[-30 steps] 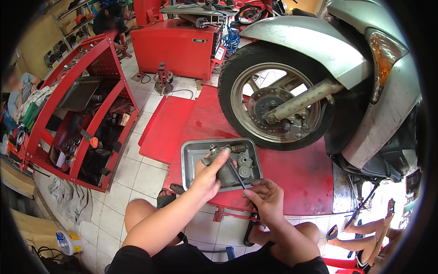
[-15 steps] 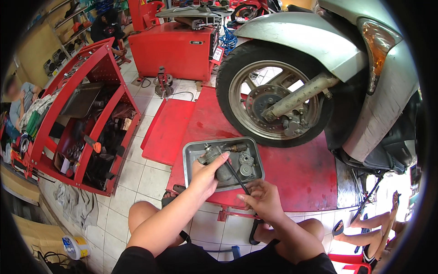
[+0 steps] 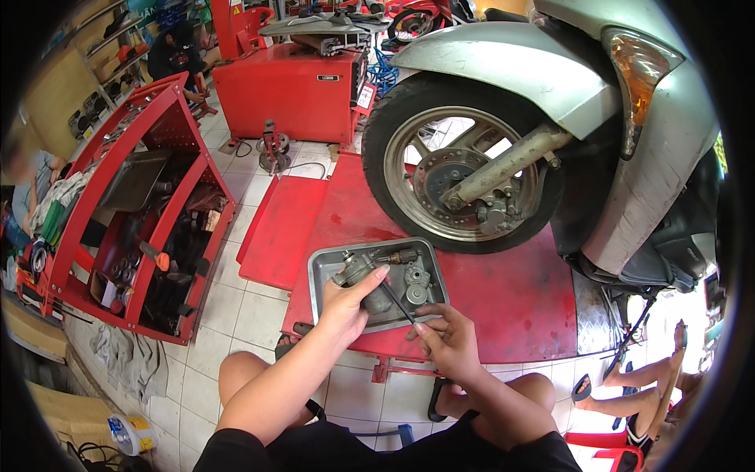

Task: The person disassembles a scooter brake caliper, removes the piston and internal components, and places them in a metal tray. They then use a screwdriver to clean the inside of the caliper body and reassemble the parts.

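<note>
My left hand (image 3: 346,305) is closed around a grey metal carburetor (image 3: 377,301), holding it over a shallow metal tray (image 3: 316,275). From beside its thumb a thin black rod (image 3: 399,305) slants down towards my right hand (image 3: 448,334). That hand pinches the rod's lower end between thumb and fingers; whether it is a tool or a hose I cannot tell. A smaller grey metal part (image 3: 417,283) lies in the right side of the tray, and a dark cylindrical fitting (image 3: 399,256) rests near its far edge.
The tray sits on a red lift platform (image 3: 503,311). A silver scooter's front wheel (image 3: 464,169) stands just beyond. Left is a red tool cart (image 3: 177,252) with an orange-tipped tool; behind, a red cabinet (image 3: 283,94). Another person's legs (image 3: 629,389) are at the lower right.
My right hand's fingers have spread a little and shifted slightly along the black rod. The whole view has moved slightly; my left hand keeps its hold on the carburetor.
</note>
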`<state>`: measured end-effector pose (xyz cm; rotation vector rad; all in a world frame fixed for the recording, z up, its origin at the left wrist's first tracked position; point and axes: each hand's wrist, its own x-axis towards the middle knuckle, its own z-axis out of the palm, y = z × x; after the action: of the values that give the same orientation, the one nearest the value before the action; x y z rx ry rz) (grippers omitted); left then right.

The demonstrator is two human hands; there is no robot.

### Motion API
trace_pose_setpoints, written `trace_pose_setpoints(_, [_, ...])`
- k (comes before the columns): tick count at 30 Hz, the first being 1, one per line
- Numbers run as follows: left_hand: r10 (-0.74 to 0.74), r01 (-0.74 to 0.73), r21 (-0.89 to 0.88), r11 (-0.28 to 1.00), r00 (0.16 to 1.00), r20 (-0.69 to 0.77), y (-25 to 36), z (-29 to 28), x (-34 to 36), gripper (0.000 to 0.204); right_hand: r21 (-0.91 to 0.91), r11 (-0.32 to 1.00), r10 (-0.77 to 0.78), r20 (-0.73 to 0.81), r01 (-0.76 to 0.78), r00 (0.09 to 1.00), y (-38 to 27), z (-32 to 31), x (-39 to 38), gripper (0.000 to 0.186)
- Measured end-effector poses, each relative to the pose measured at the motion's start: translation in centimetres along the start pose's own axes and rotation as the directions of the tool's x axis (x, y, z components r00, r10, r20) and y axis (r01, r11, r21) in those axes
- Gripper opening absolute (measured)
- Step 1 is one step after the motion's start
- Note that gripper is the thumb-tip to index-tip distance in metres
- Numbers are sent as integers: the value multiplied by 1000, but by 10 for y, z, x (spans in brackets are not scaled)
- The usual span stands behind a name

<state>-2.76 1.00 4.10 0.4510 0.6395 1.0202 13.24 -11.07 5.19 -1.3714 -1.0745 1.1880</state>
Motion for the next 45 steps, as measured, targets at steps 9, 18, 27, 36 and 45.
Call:
trace_pose_setpoints(9, [-54,54,-16,998,998,19,1,-3,-7,28,493,757,306,314,-429,899,5,-15,5,12])
trace_pose_setpoints(18, [-57,61,-55,997,996,64,-2,-5,0,23,349,862,277,284,-368,918,-3,-12,9,28])
trace_pose_setpoints(27, [48,-47,38,998,999,-3,5,-3,2,24,-97,992,78,-35,-81,996,3,1,3,19])
trace_pose_setpoints(36, [18,-18,16,1000,999,27,7,6,-7,23,30,985,168,-4,-168,986,7,-1,6,22])
trace_pose_setpoints(45, [-23,23,-103,994,1000,3,3,1,0,36,-9,966,257,48,-257,965,3,-8,4,24])
